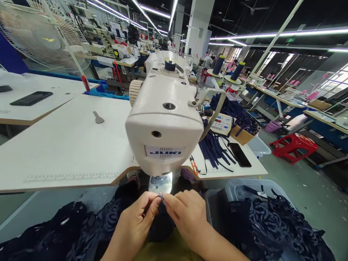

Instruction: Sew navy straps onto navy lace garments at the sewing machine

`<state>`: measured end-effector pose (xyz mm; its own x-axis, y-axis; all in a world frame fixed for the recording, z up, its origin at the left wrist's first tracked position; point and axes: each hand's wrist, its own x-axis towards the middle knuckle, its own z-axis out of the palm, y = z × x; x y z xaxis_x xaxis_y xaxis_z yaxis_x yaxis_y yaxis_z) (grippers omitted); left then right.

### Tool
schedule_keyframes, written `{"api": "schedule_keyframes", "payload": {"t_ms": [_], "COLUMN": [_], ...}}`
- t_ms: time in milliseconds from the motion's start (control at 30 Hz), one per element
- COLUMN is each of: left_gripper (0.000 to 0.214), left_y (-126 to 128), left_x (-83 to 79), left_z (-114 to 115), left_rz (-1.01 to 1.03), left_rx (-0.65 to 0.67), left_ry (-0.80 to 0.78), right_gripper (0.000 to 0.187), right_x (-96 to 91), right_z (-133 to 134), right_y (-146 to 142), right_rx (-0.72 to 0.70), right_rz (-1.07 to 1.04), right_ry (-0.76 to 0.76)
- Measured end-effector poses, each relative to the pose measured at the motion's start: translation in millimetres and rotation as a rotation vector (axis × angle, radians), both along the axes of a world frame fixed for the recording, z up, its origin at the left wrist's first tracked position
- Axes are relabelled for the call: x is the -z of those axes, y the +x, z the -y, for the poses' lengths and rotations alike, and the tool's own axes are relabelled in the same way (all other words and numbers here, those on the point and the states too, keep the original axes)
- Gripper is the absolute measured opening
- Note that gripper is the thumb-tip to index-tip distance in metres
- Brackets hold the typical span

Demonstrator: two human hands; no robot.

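Note:
My left hand [136, 221] and my right hand [187, 214] meet just below the head of a cream JUKI sewing machine [165, 119]. Both pinch a small metal piece [160, 197] on a strip of dark navy lace fabric [81, 232] between thumbs and forefingers. The fabric spreads across my lap to the left. The machine's needle plate [160, 183] shines right above my fingertips.
The white sewing table [67, 145] carries navy straps [214, 148], a black phone [240, 154], orange snips [193, 165] and a control panel [221, 124]. A grey bin [244, 188] with navy lace stands at my right. A fan [40, 32] and a red stool [293, 145] stand farther off.

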<state>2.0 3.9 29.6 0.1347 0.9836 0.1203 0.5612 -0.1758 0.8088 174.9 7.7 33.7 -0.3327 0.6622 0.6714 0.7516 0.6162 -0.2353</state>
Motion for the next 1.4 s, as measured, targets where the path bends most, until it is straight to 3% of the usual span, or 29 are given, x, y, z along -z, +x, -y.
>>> {"api": "schedule_keyframes", "payload": {"t_ms": [100, 167, 267, 433, 533, 733, 867, 1100, 1233, 1400], "left_gripper": [0.018, 0.023, 0.03, 0.031, 0.028, 0.028, 0.03, 0.024, 0.022, 0.025], "left_y": [-4.0, -6.5, -8.2, -6.9, -7.1, -8.0, -6.4, -2.7, -0.2, -2.4], "left_x": [3.9, 6.2, 4.2, -7.5, -9.1, -3.4, -1.5, 6.9, 9.9, 12.1], "left_z": [2.7, 3.9, 4.3, 4.3, 3.8, 2.4, 4.2, 7.2, 7.4, 6.6], "left_rz": [-0.189, -0.358, -0.574, -0.536, -0.419, -0.403, -0.509, -0.575, -0.553, -0.489], "left_rx": [0.068, 0.107, 0.12, 0.161, 0.193, 0.257, 0.232, 0.12, 0.073, 0.098], "left_ry": [0.364, 0.647, 0.854, 0.811, 0.722, 0.691, 0.8, 0.805, 0.789, 0.685], "right_gripper": [0.011, 0.009, 0.009, 0.015, 0.013, 0.013, 0.016, 0.022, 0.021, 0.017], "right_x": [-4.1, -6.7, -7.1, 0.6, 2.7, -2.6, -1.1, -4.3, -1.1, 1.8], "right_z": [0.1, 0.0, -0.3, 0.6, 1.2, -3.3, -1.8, -0.1, -4.6, -2.9], "right_y": [-4.0, -6.4, -8.5, -7.3, -4.8, -0.4, -2.0, 8.0, 12.2, 10.2], "right_rx": [0.039, 0.053, 0.061, -0.056, -0.1, -0.145, -0.038, -0.241, -0.141, -0.147], "right_rz": [0.026, 0.012, -0.029, -0.254, -0.337, -0.223, -0.192, -0.208, -0.23, -0.117], "right_ry": [0.064, 0.068, 0.014, -0.274, -0.294, -0.347, -0.283, -0.561, -0.509, -0.348]}}
